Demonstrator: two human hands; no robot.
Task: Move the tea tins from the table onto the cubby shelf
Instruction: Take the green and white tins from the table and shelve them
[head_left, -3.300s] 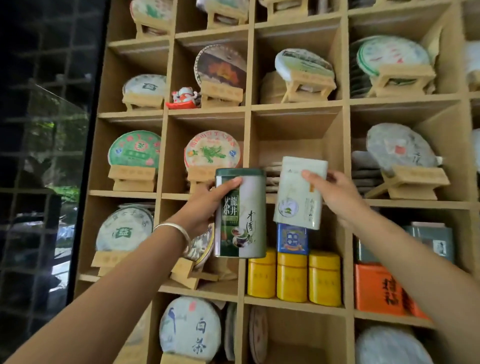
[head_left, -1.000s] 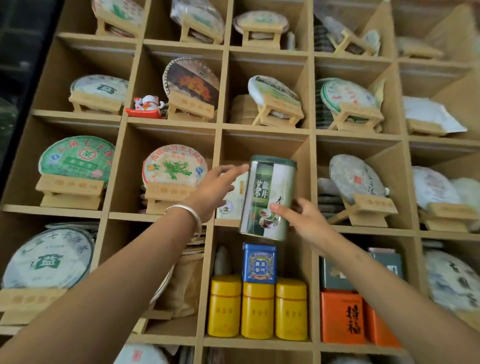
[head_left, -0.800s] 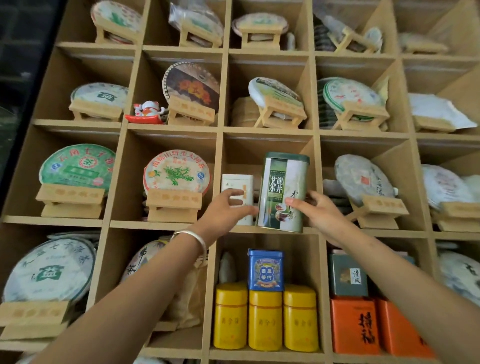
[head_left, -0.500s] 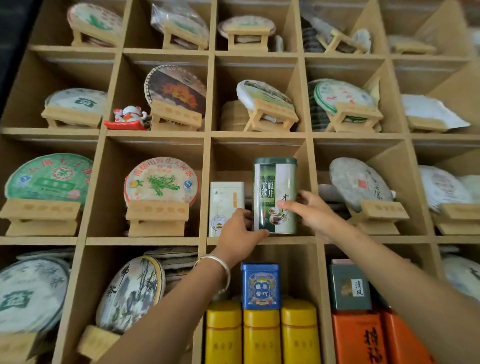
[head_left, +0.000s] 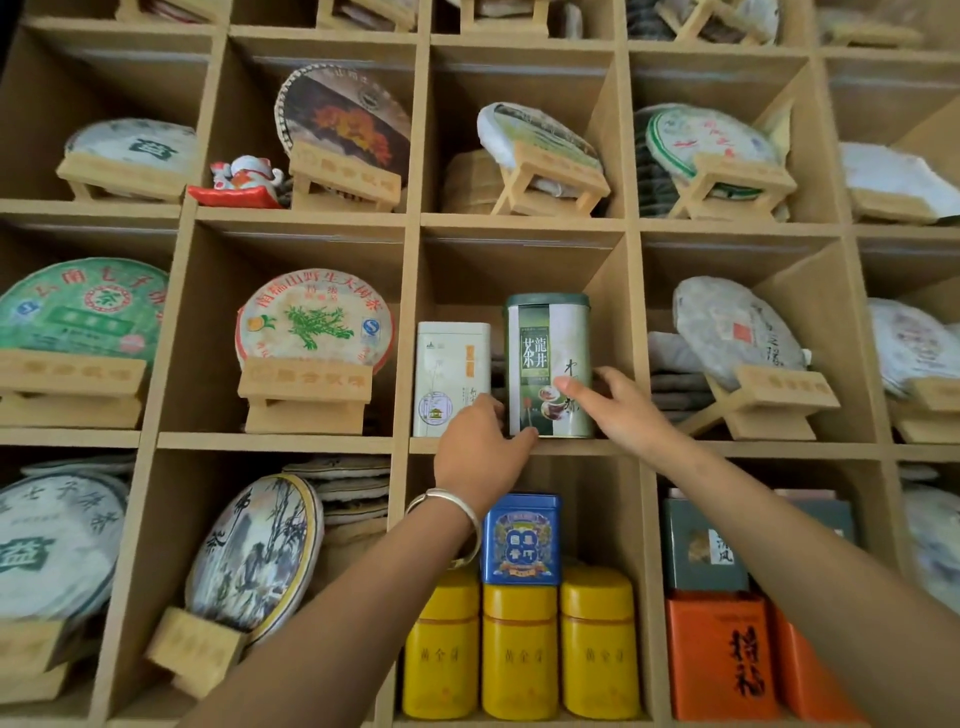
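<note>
A tall green tea tin (head_left: 545, 338) stands upright in the middle cubby of the wooden cubby shelf (head_left: 675, 448), right of a shorter white tea tin (head_left: 449, 364). My right hand (head_left: 623, 410) holds the green tin low down, thumb on its front and fingers round its right side. My left hand (head_left: 480, 447), with a silver bangle on the wrist, grips the green tin's lower left corner; its fingers reach into the gap between the two tins. Both tins rest on the cubby floor.
Below this cubby stand three yellow tins (head_left: 519, 649) with a blue tin (head_left: 521, 540) on top. Orange tins (head_left: 719, 654) fill the cubby to the right. Round tea cakes on wooden stands (head_left: 311, 322) occupy the neighbouring cubbies. A cat figurine (head_left: 244, 179) sits upper left.
The white tin went into the cubby first. The green tin then moved from mid-air into the cubby and now stands on its floor. My left hand dropped to its base.
</note>
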